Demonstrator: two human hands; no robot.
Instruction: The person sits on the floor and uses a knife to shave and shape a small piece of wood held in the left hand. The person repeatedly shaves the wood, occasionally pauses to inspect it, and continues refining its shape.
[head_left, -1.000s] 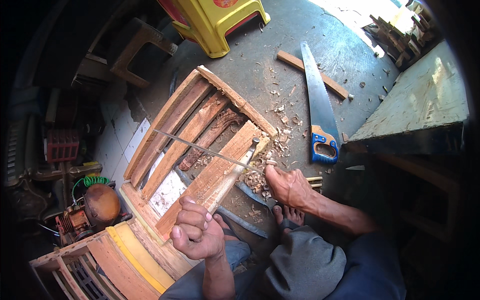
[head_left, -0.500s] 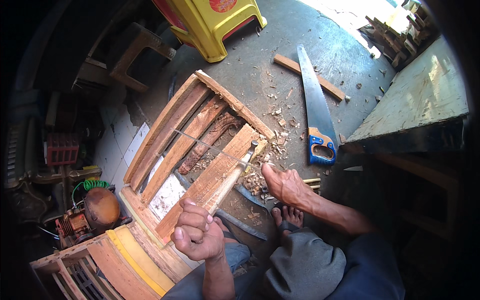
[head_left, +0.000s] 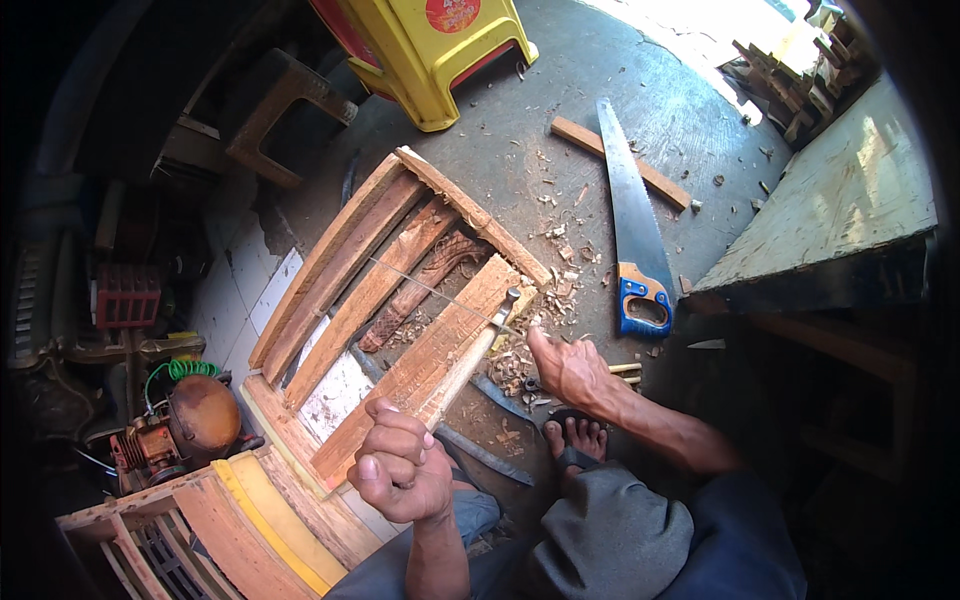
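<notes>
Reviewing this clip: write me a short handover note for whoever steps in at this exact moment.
Left hand: closed around the wooden handle of a hammer, whose head lies near the end of the plank.
Right hand: open, fingers spread, pressing down on the floor among the wood chips beside the plank's end.
Things: the plank lies slanted across a wooden frame on the floor; a thin metal rod crosses it. A blue-handled handsaw lies unused to the right.
Done: chips show that wood has already been cut away.
Left: whether the plank is fixed to the frame cannot be seen.
</notes>
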